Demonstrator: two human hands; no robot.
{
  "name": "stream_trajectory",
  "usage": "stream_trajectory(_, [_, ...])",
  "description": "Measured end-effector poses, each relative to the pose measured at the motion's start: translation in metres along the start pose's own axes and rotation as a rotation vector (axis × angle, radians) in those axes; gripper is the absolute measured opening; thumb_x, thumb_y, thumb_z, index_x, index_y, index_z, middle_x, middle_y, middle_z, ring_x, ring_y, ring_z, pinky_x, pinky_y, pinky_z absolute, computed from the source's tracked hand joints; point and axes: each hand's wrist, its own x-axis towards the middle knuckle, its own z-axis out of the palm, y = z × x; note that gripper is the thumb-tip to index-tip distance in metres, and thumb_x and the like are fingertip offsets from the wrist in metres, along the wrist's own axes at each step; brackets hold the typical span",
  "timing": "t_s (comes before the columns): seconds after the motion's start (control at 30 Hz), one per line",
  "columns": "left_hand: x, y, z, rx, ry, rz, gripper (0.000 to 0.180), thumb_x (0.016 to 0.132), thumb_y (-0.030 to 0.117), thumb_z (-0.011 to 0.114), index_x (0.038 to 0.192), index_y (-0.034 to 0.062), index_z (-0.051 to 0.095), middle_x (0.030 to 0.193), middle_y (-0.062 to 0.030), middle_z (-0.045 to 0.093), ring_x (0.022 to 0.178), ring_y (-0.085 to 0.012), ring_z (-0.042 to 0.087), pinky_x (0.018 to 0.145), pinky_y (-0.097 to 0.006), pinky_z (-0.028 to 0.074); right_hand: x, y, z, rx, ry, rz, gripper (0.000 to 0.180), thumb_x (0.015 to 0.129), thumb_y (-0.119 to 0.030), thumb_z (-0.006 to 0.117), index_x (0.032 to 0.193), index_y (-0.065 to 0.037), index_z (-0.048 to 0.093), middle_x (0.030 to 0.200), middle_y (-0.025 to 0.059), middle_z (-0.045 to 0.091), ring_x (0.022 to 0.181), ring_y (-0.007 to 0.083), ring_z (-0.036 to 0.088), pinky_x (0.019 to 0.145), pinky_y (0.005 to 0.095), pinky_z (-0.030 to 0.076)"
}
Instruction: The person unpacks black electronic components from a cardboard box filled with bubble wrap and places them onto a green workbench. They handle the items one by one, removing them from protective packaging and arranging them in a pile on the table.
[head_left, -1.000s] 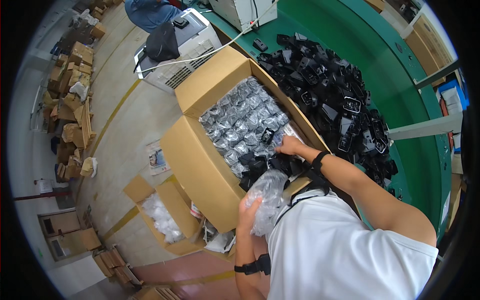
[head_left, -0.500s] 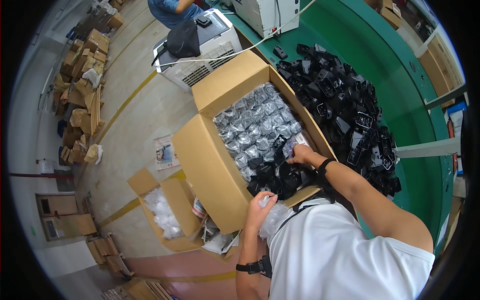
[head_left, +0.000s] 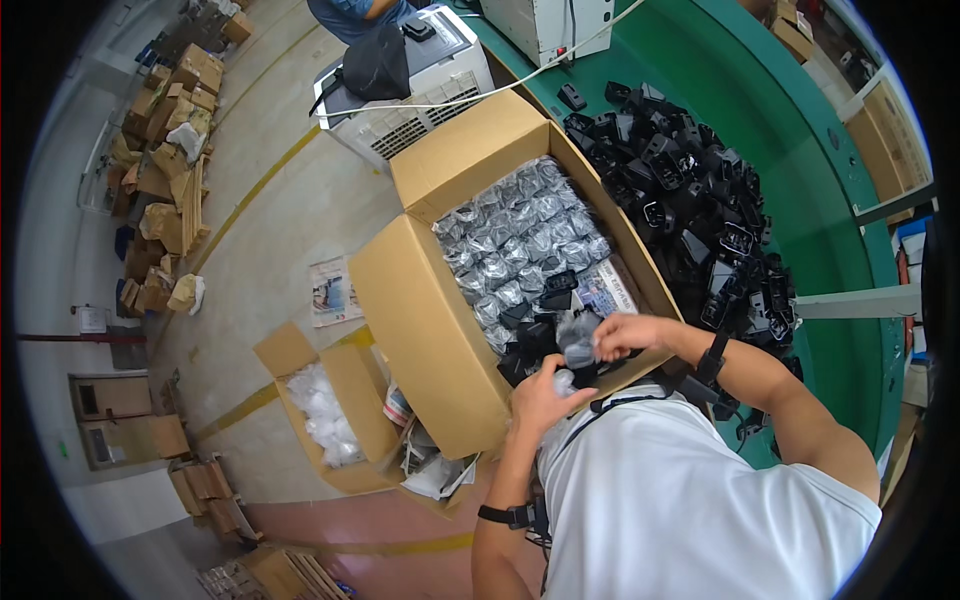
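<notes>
A large cardboard box (head_left: 425,345) stands in front of me, with rows of black parts in clear plastic bags (head_left: 520,235) packed inside. Loose black plastic parts (head_left: 528,345) lie at its near end. Over them, the fingers of my right hand (head_left: 628,336) are closed on a clear plastic bag (head_left: 578,338) with something dark in or behind it. My left hand (head_left: 543,398) is beside it at the box's near edge, its fingers closed round crumpled clear plastic (head_left: 564,383). A folded newspaper (head_left: 606,288) lies in the box, just beyond my right hand.
A big heap of black plastic parts (head_left: 690,190) covers the green table (head_left: 800,200) at the right. On the floor at left, a smaller box (head_left: 290,365) holds clear plastic bags. A white machine (head_left: 430,100) with a black bag on top stands beyond the large box.
My right hand has drawn back toward my left hand and now has a clear bag in its fingers, uncovering the newspaper. My left hand has shifted slightly right.
</notes>
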Motion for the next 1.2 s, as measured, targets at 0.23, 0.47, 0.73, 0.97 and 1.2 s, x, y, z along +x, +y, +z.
stream_trajectory(0.23, [0.001, -0.039, 0.019, 0.030, 0.103, 0.257, 0.023, 0.084, 0.028, 0.063, 0.076, 0.0062, 0.061, 0.076, -0.0131, 0.061, 0.074, -0.0364, 0.061, 0.065, -0.047, 0.047, 0.012, -0.002, 0.020, -0.090, -0.092, -0.029, 0.018, 0.085, -0.021, 0.059, 0.080, -0.005, 0.066, 0.071, 0.0009, 0.063, 0.063, 0.0109, 0.058, 0.056, 0.0239, 0.044])
stream_trajectory(0.47, [-0.050, -0.056, 0.012, -0.456, 0.369, 0.214, 0.012, 0.067, 0.004, 0.062, 0.073, -0.0055, 0.057, 0.086, -0.0124, 0.064, 0.063, -0.0210, 0.056, 0.062, -0.032, 0.046, 0.069, -0.025, 0.064, -1.105, 0.340, -0.864, 0.055, 0.076, -0.023, 0.068, 0.128, -0.014, 0.052, 0.137, 0.0170, 0.043, 0.126, 0.0355, 0.044, 0.100, 0.0460, 0.040])
stream_trajectory(0.73, [-0.069, -0.072, 0.011, -0.674, 0.271, -0.109, 0.002, 0.072, -0.001, 0.058, 0.073, -0.0026, 0.058, 0.074, -0.0019, 0.062, 0.066, -0.0069, 0.051, 0.061, -0.024, 0.042, 0.128, 0.014, 0.074, -1.484, 0.055, -0.551, 0.073, 0.078, -0.049, 0.068, 0.141, -0.029, 0.037, 0.141, 0.0130, 0.038, 0.129, 0.0356, 0.039, 0.096, 0.0598, 0.037])
stream_trajectory(0.97, [-0.075, -0.080, 0.011, -0.739, 0.328, -0.149, 0.005, 0.075, 0.001, 0.060, 0.078, -0.0016, 0.062, 0.070, 0.0018, 0.058, 0.064, -0.0060, 0.050, 0.060, -0.023, 0.042, 0.054, 0.022, 0.018, -1.717, -0.146, -0.431, 0.048, 0.074, -0.039, 0.070, 0.120, -0.026, 0.061, 0.139, 0.0098, 0.042, 0.125, 0.0256, 0.043, 0.093, 0.0544, 0.039])
stream_trajectory(1.2, [-0.102, -0.096, -0.001, -0.824, 0.452, -0.269, 0.006, 0.074, 0.004, 0.063, 0.073, 0.0001, 0.058, 0.066, 0.0025, 0.052, 0.064, -0.0067, 0.048, 0.059, -0.024, 0.041, 0.058, -0.022, 0.020, -1.845, 0.152, -0.078, 0.018, 0.080, -0.026, 0.063, 0.090, -0.014, 0.071, 0.092, 0.0084, 0.069, 0.088, 0.0249, 0.065, 0.079, 0.0421, 0.047])
